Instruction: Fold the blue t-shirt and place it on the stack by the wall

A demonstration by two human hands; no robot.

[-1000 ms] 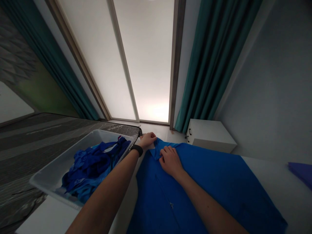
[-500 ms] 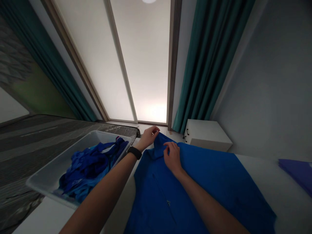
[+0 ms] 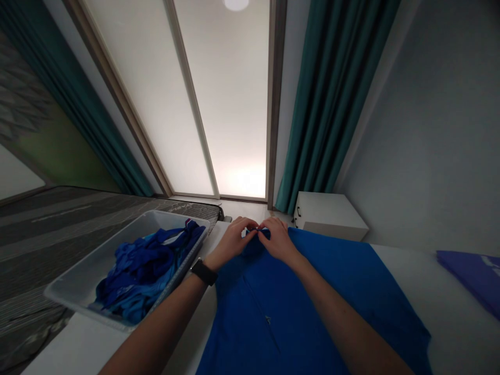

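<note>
Head view: a white counter (image 3: pixel 461 297) runs away from the near edge, and a blue zip-front jacket (image 3: pixel 250 317) lies spread flat on it, its collar at the far end and its body reaching toward the near edge. Left of the jacket, a translucent grey plastic tray (image 3: pixel 78 291) sits at the counter's edge, heaped with crumpled blue clothes (image 3: pixel 148 273). Beyond the tray lies a dark grey striped surface (image 3: pixel 58 224). To the right, a folded purple cloth (image 3: pixel 474 278) rests on the counter, well apart from the jacket.

At the far end of the room stands a tall frosted glass panel (image 3: pixel 222 104) in a wood-toned frame, lit from behind, with teal curtains (image 3: pixel 332 104) hanging in long pleats at its sides. A white low cabinet (image 3: pixel 330 216) with dark handles stands at its right.

The left hand (image 3: pixel 230 244), with a black watch (image 3: pixel 203 272) on its wrist, and the right hand (image 3: pixel 279 239) meet at the collar. Their fingers (image 3: pixel 269 225) are bent and pinch the smooth, matte fabric, fingertips almost touching at the collar's top edge.
</note>
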